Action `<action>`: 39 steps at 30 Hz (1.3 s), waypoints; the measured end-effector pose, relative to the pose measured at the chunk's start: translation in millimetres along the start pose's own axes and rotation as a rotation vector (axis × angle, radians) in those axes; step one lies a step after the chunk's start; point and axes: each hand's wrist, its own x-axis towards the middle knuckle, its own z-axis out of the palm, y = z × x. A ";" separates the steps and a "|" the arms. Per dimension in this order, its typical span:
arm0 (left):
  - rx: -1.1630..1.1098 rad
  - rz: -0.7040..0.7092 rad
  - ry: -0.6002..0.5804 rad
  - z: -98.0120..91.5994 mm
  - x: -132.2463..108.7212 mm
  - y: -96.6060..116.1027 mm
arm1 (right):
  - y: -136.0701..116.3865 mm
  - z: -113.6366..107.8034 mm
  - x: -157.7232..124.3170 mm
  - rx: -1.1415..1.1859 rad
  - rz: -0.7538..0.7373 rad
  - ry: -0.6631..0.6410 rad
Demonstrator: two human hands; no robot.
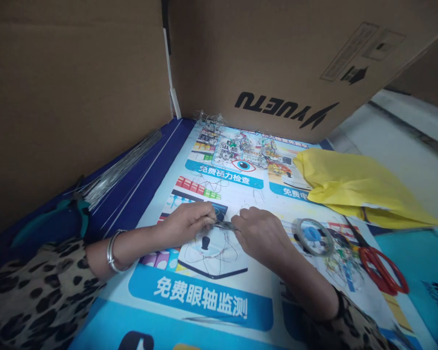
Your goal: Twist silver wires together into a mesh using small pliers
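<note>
Thumb and bent fingers of my left hand [184, 221] pinch a bunch of thin wire [224, 225] over the printed poster sheet [105, 311]. From the other side, my right hand [264, 238] is closed on the same wire, its fingertips partly turned away from view. Between the two hands the strands look grey and twisted together. Fine loops of wire hang below them, in front of the poster's picture. A tape roll [330, 247] lies just right of my right hand, beside a small tangle of coloured wire [345, 267].
Red-handled scissors [381, 277] and a yellow bag [361, 187] lie to the right. Teal-handled pliers [83, 216] and a bundle of straight wires [118, 170] are left. Wire tangles [277, 165] sit farther back. Cardboard panels [277, 53] wall the back and left.
</note>
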 end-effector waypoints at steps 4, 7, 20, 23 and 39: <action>-0.001 0.004 -0.006 -0.5 -0.3 0.4 | -0.1 0.2 -0.3 -0.006 0.003 -0.003; -0.024 -0.016 -0.002 -0.5 0.3 0.3 | 1.0 1.6 -1.1 0.002 0.006 0.008; -0.075 -0.162 0.050 -0.1 3.0 3.4 | 4.0 2.6 -7.8 0.015 0.047 0.012; -0.057 -0.161 0.049 -0.9 3.3 5.7 | 3.3 2.9 -8.0 0.016 0.052 0.022; -0.003 -0.015 0.004 0.7 0.7 -1.8 | 0.1 3.6 -5.9 -0.019 0.045 0.014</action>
